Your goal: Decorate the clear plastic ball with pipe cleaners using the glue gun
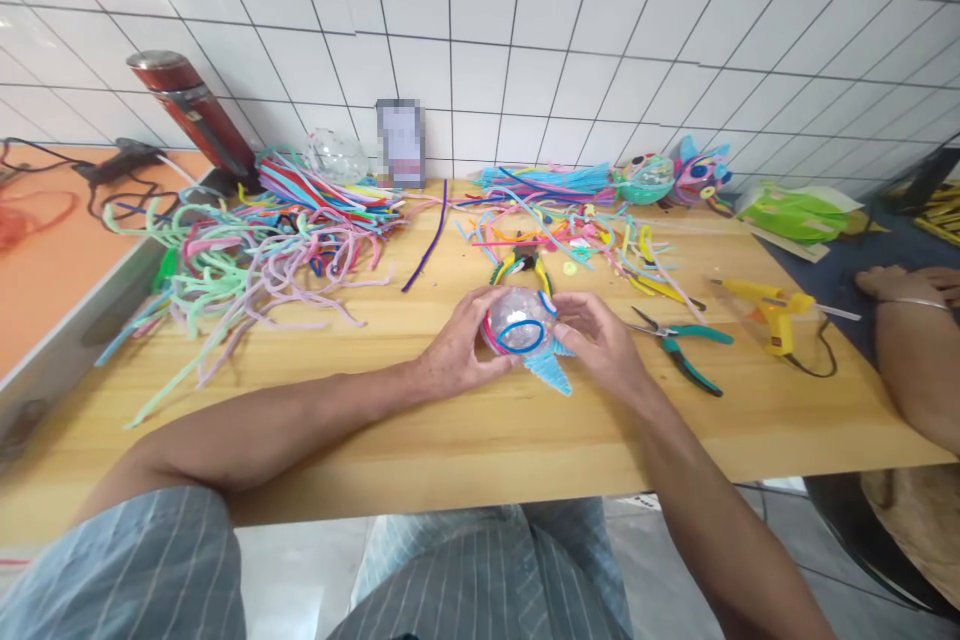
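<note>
A clear plastic ball sits between my hands above the wooden table. It bears a blue pipe-cleaner loop, a pink pipe cleaner at its left side and a light-blue fuzzy fin below right. My left hand is curved around the ball's left side, thumb underneath. On the right side, my right hand has its fingers closed against the ball by the fin; whether it also pinches a small piece I cannot make out. Just behind the ball lie pliers with yellow and black handles.
Teal-handled pliers and a yellow glue gun lie to the right. Pipe cleaners heap up at left, near a red flask. A phone leans on the tiled wall. At far right rests another person's arm.
</note>
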`<act>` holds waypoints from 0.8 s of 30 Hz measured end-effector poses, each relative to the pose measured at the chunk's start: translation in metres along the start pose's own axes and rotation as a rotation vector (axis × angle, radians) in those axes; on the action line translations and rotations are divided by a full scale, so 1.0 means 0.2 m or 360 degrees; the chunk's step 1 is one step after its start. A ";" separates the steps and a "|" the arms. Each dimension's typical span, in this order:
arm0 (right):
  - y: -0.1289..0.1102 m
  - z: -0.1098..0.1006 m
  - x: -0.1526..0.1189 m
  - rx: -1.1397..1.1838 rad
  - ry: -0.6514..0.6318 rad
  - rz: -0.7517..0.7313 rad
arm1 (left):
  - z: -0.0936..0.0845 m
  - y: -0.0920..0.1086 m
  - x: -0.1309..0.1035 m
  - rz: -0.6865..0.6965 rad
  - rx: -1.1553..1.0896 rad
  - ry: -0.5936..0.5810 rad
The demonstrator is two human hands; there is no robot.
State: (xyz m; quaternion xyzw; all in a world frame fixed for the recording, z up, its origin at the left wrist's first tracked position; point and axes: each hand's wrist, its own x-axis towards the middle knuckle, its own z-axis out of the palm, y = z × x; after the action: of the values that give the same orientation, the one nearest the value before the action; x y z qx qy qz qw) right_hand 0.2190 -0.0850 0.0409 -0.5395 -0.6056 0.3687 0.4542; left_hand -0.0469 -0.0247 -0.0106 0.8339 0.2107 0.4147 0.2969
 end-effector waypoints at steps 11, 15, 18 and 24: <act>0.02 0.01 -0.01 -0.0098 0.0006 -0.0068 | 0.02 -0.01 0.00 0.0038 -0.0024 -0.0031; 0.04 0.00 -0.01 -0.0118 -0.0024 -0.0100 | 0.03 -0.02 -0.01 0.0120 -0.0033 -0.0006; 0.05 -0.01 -0.02 -0.0098 -0.0032 -0.0118 | 0.03 -0.03 0.00 0.0137 -0.0043 0.0046; 0.08 -0.02 -0.02 0.0012 -0.0012 -0.0123 | 0.03 -0.01 0.03 0.0108 -0.0114 0.0070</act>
State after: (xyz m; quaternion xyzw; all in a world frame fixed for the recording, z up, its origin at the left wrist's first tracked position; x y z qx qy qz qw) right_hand 0.2268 -0.0873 0.0271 -0.5127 -0.6263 0.3552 0.4677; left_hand -0.0387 -0.0226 -0.0119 0.8201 0.1737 0.4501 0.3077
